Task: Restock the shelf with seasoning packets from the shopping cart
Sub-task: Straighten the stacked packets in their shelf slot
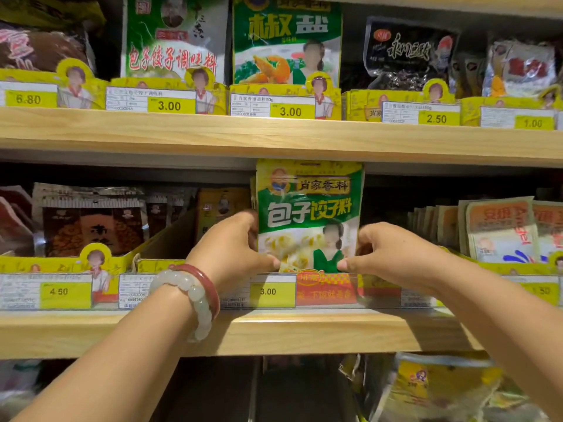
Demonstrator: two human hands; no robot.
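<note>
Head view: both hands pinch a green seasoning packet (309, 217) upright at the front edge of the middle shelf (274, 333), the left hand (234, 248) on its left side, the right hand (393, 254) on its right. It stands above the price strip (271, 292). Let go too soon, the limp packet could flop forward off the shelf edge.

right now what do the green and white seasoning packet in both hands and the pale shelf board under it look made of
Green and white seasoning packet: glossy printed plastic film, apparently; it catches light and crinkles where the left hand and right hand pinch it.
Pale shelf board: light wood or wood-look laminate, matte, with visible grain lines; which one is unclear.
</note>
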